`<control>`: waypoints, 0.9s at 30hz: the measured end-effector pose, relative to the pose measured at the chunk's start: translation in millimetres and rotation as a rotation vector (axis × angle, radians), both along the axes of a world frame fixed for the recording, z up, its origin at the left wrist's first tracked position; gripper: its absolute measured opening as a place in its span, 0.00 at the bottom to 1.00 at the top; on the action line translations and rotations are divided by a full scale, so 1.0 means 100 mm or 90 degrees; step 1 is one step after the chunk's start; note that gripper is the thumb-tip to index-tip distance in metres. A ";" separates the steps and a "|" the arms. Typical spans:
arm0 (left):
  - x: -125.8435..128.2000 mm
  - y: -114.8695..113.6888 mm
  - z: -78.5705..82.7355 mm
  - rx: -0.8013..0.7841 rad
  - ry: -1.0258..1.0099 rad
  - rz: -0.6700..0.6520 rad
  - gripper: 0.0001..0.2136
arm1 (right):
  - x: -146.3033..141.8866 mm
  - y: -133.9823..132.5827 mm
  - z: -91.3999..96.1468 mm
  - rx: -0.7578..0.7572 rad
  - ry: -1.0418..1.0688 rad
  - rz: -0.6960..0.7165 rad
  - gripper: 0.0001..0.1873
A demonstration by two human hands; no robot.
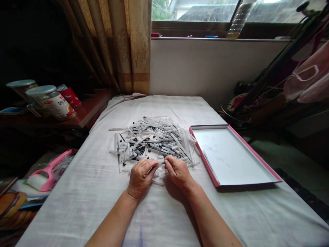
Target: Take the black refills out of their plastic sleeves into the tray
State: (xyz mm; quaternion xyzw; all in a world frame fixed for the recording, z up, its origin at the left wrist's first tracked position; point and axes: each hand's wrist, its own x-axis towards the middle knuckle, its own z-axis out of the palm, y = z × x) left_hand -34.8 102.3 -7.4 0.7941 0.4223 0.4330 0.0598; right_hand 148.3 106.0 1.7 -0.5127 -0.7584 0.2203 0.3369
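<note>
A heap of clear thin plastic tubes and small black caps (154, 139) lies in the middle of a white cloth-covered table (89, 192). My left hand (140, 176) and my right hand (178, 171) meet at the heap's near edge. Both are closed in a pinch on the ends of one clear tube (160, 164) held between them. A few loose tubes lie under and just in front of the hands.
A shallow white tray with a pink rim (231, 156) lies right of the heap. On the left a low shelf holds lidded jars (52, 101); a pink-handled tool (48, 169) lies below. Wall, curtain and window stand behind; cluttered rods and fabric at right.
</note>
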 end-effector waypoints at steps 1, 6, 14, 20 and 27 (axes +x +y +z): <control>0.00 0.00 0.00 0.005 0.003 0.000 0.06 | 0.00 0.00 0.00 0.001 -0.001 -0.002 0.15; 0.02 0.00 0.00 0.031 0.012 0.000 0.06 | 0.02 0.01 -0.01 0.016 -0.021 -0.026 0.18; 0.11 -0.04 0.00 0.036 0.047 -0.030 0.07 | 0.05 -0.14 0.00 0.005 0.024 -0.037 0.15; -0.17 0.07 0.11 0.046 0.128 0.016 0.12 | 0.26 -0.17 0.02 0.012 0.157 -0.110 0.18; -0.76 0.32 0.24 -0.014 0.335 0.194 0.10 | 0.47 -0.14 -0.11 -0.024 0.362 -0.199 0.19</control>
